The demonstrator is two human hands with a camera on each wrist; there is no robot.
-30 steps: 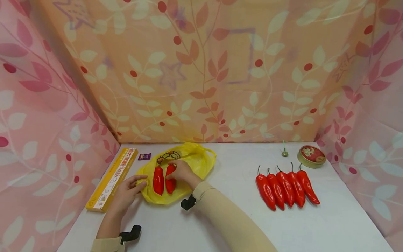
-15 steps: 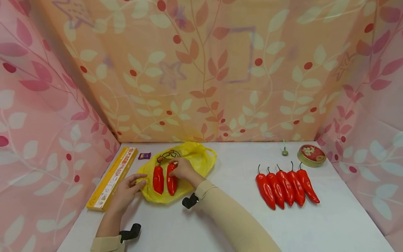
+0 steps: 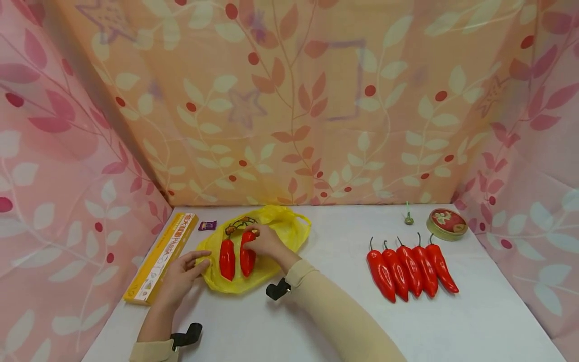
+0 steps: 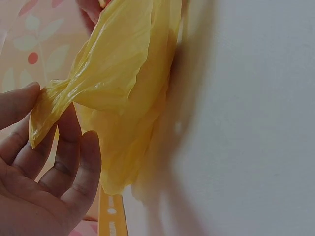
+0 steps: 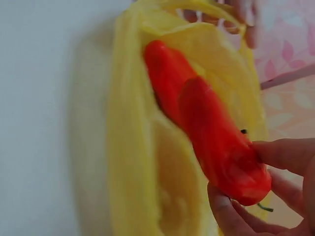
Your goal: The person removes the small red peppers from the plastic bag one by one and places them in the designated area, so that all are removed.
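Observation:
A yellow plastic bag point(image 3: 280, 234) lies on the white table point(image 3: 325, 311) at the left. Two red peppers rest on it, side by side. My right hand point(image 3: 255, 241) grips the stem end of the right pepper point(image 3: 247, 257); in the right wrist view my fingers point(image 5: 275, 155) curl round that pepper point(image 5: 221, 147), with the other pepper point(image 5: 165, 73) behind it. The left pepper point(image 3: 227, 259) lies free. My left hand point(image 3: 202, 261) pinches the bag's left edge; the left wrist view shows the bunched plastic point(image 4: 118, 83) between thumb and fingers point(image 4: 69, 132).
Several red peppers point(image 3: 411, 269) lie in a row at the right, with a round tin point(image 3: 447, 224) and a small green object point(image 3: 409, 218) behind them. A yellow box point(image 3: 163, 256) and a purple packet point(image 3: 207, 224) sit left of the bag. Patterned cloth walls enclose three sides.
My right hand and the pepper it grips have shifted slightly to the right on the bag. The left hand has kept its pinch on the bag's edge.

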